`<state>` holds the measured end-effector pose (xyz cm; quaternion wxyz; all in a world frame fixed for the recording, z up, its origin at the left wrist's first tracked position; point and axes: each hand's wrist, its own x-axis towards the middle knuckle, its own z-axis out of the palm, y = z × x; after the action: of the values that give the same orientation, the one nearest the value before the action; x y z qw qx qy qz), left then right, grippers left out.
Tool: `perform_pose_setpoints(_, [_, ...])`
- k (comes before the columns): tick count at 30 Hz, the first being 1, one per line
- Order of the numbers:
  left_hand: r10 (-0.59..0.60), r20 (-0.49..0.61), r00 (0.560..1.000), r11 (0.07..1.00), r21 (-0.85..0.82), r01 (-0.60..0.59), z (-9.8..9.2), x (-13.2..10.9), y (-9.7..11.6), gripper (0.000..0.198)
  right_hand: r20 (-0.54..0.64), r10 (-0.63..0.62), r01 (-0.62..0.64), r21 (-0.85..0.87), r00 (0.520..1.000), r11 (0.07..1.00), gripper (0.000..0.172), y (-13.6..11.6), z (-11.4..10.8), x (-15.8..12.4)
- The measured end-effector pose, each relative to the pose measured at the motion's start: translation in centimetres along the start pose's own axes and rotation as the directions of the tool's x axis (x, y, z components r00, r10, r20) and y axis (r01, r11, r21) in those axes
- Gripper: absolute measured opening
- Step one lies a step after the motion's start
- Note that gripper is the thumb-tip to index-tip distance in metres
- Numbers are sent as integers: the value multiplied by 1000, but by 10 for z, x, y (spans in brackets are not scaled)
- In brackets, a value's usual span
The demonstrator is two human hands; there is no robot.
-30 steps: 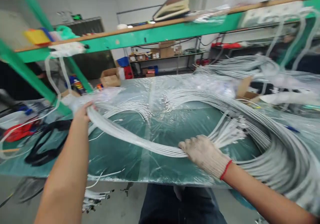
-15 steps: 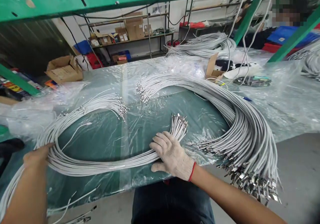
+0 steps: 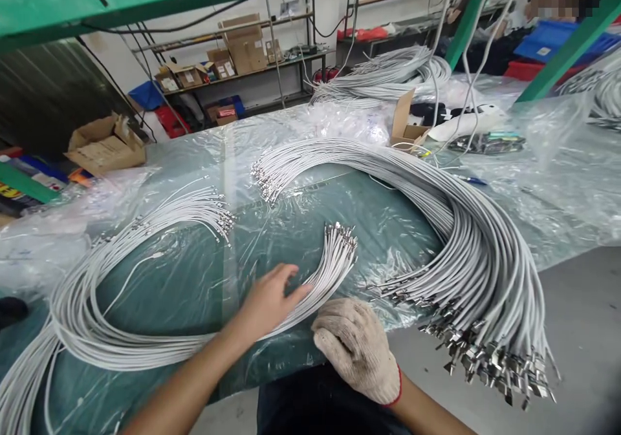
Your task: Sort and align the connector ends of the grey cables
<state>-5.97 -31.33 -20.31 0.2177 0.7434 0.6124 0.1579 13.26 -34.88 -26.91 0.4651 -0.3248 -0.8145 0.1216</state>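
Palm down, the bare left hand [image 3: 269, 300] is lying open on the curved bundle of thin white metal-tipped cables [image 3: 326, 268], at lower centre on the green plastic-covered table [image 3: 301, 212]. The white knit-gloved right hand [image 3: 356, 346] is curling just beside the bundle; whether it is gripping anything is unclear.

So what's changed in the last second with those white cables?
The bare left hand let go of the far-left bend of the white cable bundle and slid right, now lying on it near its metal ends. The gloved right hand drew back toward the near edge of the table, curled beside the bundle. The bundle still curves across the table; the big cable pile at right is unmoved.
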Motion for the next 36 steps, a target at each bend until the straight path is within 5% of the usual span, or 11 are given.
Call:
perform_pose_setpoints(4, [-132, 32, 991, 977, 176, 124, 40, 47, 41, 77, -99, 79, -77, 22, 992, 997, 12, 6, -1, -10])
perform_pose_setpoints(7, [-226, 134, 965, 972, 93, 215, 48, 73, 44, 55, -97, 177, -170, 79, 979, 982, 11, 10, -7, -11])
perform_pose_setpoints(10, [-190, 208, 959, 948, -215, 235, 42, 83, 37, 31, -108, 318, -298, 170, 942, 940, 13, 15, -14, -10])
perform_pose_setpoints(15, [-74, 344, 936, 609, -728, 316, 28, 79, 30, 27, -74, 609, -561, 317, 790, 765, 23, 27, -26, -2])
perform_pose_setpoints(18, [-65, 382, 922, 490, -792, 363, 27, 76, 31, 29, -90, 743, -666, 383, 663, 640, 29, 33, -35, 9])
perform_pose_setpoints(21, [-41, 398, 916, 469, -802, 370, 28, 74, 34, 30, -117, 797, -691, 434, 593, 578, 33, 38, -43, 23])
perform_pose_setpoints(28, [-8, 390, 921, 465, -814, 349, 30, 68, 39, 27, -153, 836, -661, 545, 527, 516, 41, 55, -58, 47])
perform_pose_setpoints(36, [27, 379, 925, 443, -834, 329, 30, 67, 40, 28, 17, 815, -608, 675, 580, 419, 46, 54, -53, 62])
